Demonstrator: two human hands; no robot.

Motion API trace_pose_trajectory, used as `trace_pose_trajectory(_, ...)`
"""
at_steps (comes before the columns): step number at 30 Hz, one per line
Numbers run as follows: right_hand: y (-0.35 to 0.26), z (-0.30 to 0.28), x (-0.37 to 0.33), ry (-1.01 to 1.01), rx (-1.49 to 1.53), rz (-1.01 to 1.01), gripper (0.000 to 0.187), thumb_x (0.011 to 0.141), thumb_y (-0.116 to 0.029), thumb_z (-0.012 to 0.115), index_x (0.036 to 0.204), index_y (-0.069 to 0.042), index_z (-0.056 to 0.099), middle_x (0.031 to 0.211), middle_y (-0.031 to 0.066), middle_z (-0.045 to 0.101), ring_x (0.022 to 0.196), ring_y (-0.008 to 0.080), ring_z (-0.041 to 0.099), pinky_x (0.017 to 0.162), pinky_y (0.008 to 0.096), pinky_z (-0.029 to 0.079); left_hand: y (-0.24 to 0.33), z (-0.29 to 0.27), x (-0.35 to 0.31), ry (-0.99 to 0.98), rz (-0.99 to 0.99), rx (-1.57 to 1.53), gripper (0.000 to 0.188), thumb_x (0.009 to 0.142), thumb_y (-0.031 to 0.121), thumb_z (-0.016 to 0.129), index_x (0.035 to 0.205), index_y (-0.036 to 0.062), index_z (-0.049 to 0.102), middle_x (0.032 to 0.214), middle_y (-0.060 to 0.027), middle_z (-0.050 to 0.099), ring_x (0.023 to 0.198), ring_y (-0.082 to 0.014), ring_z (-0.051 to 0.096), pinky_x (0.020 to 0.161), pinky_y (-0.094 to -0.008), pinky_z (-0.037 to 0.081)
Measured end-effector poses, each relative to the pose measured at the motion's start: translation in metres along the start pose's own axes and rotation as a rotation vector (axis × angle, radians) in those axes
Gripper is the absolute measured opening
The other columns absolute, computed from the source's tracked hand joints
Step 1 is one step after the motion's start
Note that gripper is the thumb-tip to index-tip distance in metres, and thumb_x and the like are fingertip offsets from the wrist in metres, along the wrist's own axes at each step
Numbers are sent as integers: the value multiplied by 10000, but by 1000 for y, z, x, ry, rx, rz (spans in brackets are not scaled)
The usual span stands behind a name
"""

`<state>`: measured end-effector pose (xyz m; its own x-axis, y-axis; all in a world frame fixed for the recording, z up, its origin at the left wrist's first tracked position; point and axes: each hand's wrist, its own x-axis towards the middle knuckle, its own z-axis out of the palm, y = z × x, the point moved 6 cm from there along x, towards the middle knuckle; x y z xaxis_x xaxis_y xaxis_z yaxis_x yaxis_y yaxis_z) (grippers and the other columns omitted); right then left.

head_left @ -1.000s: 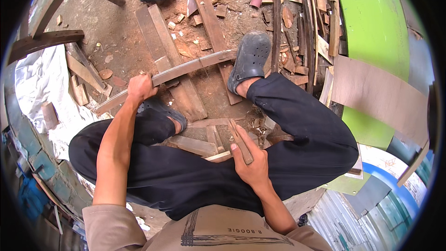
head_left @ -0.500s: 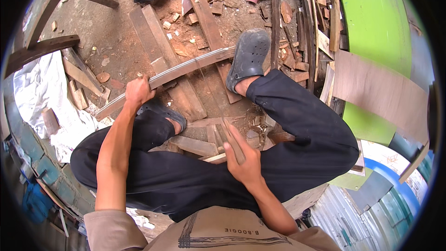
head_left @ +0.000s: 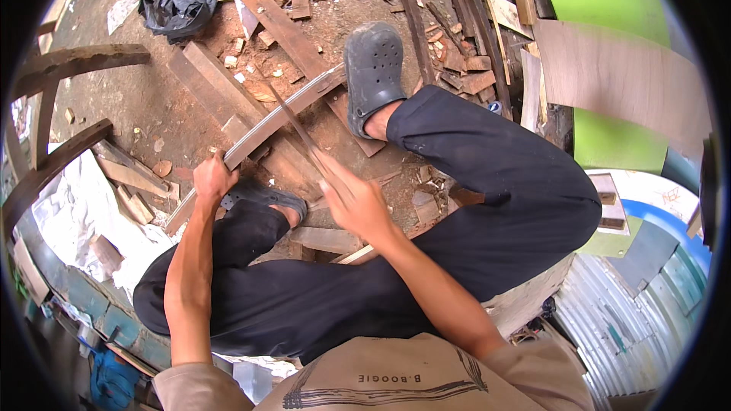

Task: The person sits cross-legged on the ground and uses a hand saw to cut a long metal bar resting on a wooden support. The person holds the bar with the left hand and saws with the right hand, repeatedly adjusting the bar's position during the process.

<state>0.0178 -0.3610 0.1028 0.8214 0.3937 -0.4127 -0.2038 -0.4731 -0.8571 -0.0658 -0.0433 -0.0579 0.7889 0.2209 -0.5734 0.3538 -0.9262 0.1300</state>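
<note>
My left hand [head_left: 215, 176] is closed around a long wooden strip [head_left: 256, 134] with a pale, grooved top edge. The strip runs slantwise from beside my left shin up to my right clog [head_left: 375, 68], which its far end touches. In my right hand [head_left: 358, 204] is a handsaw [head_left: 301, 134], its thin blade seen almost edge-on. The blade crosses the strip between my left hand and the clog, and its tip reaches beyond the strip. Beneath the strip lie several planks [head_left: 222, 80], one on top of another.
Wood offcuts [head_left: 464, 68] and reddish sawdust litter the ground. A black plastic bag [head_left: 179, 7] lies at the far left, a white cloth [head_left: 84, 213] at the left beside curved wooden pieces [head_left: 84, 65]. Green panels [head_left: 601, 0] and a plywood sheet [head_left: 617, 68] stand on the right.
My right hand has pushed the saw forward and to the left, so more blade shows past the strip. My left hand still grips the strip. The whole view has shifted slightly.
</note>
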Motion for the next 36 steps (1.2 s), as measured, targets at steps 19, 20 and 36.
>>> trace_pose_trajectory(19, -37, -9, -10, 11, -49, -50, 502, 946, -105, 659, 1432, -20, 569, 1219, 257, 696, 1097, 414, 680, 919, 390, 559, -4, 0, -2, -14, -25, -4, 425, 775, 358, 736, 1050, 37, 691, 842, -246, 730, 819, -425, 729, 766, -512, 584)
trace_pose_trajectory(20, -49, -26, -41, 17, -66, -53, 491, 952, -93, 658, 1427, -4, 572, 1239, 255, 697, 1130, 387, 692, 936, 379, 556, 0, -3, -2, -6, -24, -28, 419, 774, 360, 735, 1028, 30, 688, 836, -247, 729, 819, -425, 729, 767, -512, 585)
trace_pose_trajectory(36, -70, -49, -94, -53, -190, 107, 454, 964, -60, 665, 1394, 63, 583, 1281, 276, 683, 1244, 327, 659, 1002, 364, 515, 0, -1, -13, -22, -54, -46, 404, 776, 336, 724, 1007, 8, 674, 859, -234, 732, 827, -395, 738, 753, -488, 600)
